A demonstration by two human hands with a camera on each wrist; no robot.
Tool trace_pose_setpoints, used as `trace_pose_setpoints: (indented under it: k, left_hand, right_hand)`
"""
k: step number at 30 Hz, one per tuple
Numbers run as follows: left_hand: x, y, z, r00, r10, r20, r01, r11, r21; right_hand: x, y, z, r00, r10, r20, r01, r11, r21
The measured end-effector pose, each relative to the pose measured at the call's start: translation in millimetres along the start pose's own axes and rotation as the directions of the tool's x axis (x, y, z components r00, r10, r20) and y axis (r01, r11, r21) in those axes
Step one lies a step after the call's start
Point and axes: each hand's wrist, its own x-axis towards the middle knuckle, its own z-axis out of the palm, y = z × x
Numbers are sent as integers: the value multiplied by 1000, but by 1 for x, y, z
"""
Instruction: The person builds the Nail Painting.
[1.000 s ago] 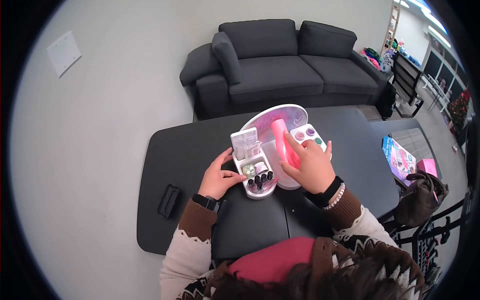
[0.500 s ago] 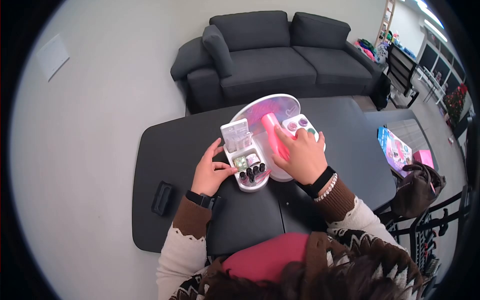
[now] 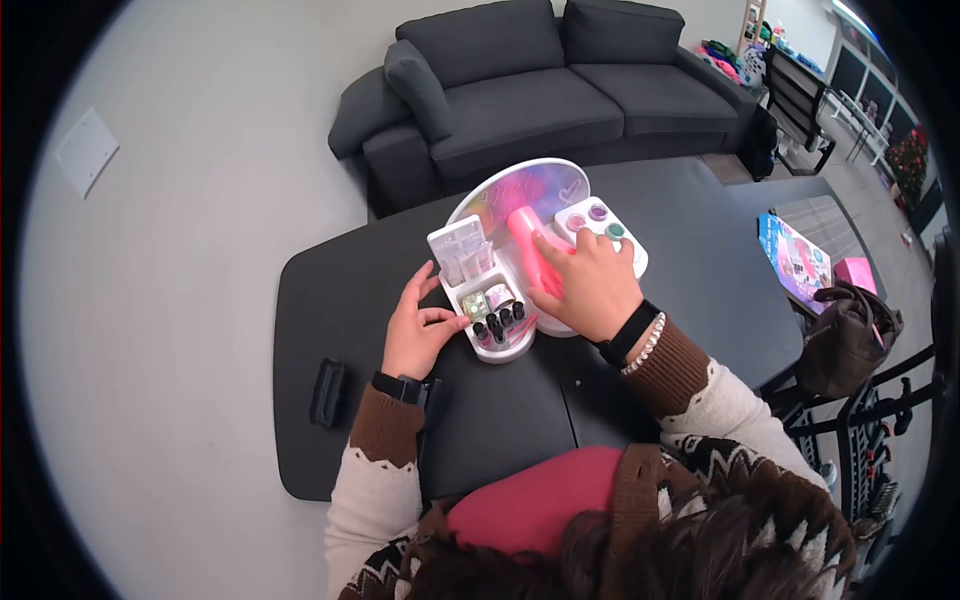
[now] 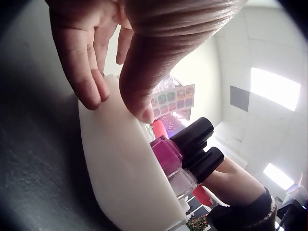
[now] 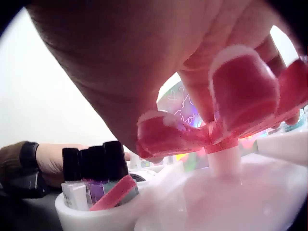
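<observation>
My left hand (image 3: 412,325) holds the left side of a white nail-polish organizer (image 4: 120,163), thumb on the rim and fingers outside the wall. Several polish bottles (image 4: 166,156) with black caps stand in its front compartment, beside pink strips (image 5: 114,193). Behind them are small compartments and an upright clear panel (image 3: 460,250). My right hand (image 3: 597,285) grips a pink hand-shaped piece (image 3: 528,240) from above, thumb on its left side. In the right wrist view its rounded, white-tipped ends show over a short post (image 5: 224,161) on a translucent base (image 5: 226,199).
A curved, colorful backboard (image 3: 520,190) rises behind the pink piece. To its right, a white tray (image 3: 632,262) holds round colored pots. A black holder (image 3: 327,392) lies on the left of the dark table (image 3: 330,300). At right are a printed box (image 3: 795,260) and a brown bag (image 3: 855,335).
The head view has shifted, so the setup appears higher in it. Both hands keep their places on the organizer and the pink piece. The backboard now glows with brighter colors.
</observation>
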Motion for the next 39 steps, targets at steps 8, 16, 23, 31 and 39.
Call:
trace_pose_setpoints:
  k: [8, 16, 23, 31, 39]
  left_hand:
    - [-10, -29, -5, 995, 3, -101, 13, 987, 159]
    - [-21, -51, -7, 997, -1, -83, 6, 998, 66]
    - [-18, -50, -8, 996, -56, -72, 57, 998, 10]
    - [-18, -47, -2, 981, -10, -194, 25, 997, 78]
    - [-25, -23, -9, 876, -9, -482, -22, 998, -58]
  right_hand:
    - [0, -25, 28, 988, 80, -133, -94, 990, -106]
    - [-6, 42, 38, 960, 174, -221, -113, 958, 263]
    - [-25, 110, 59, 841, 456, 292, -166, -296, 941]
    - [-27, 105, 71, 843, 484, 236, -95, -299, 950]
    - [-24, 110, 60, 703, 705, 91, 57, -184, 981]
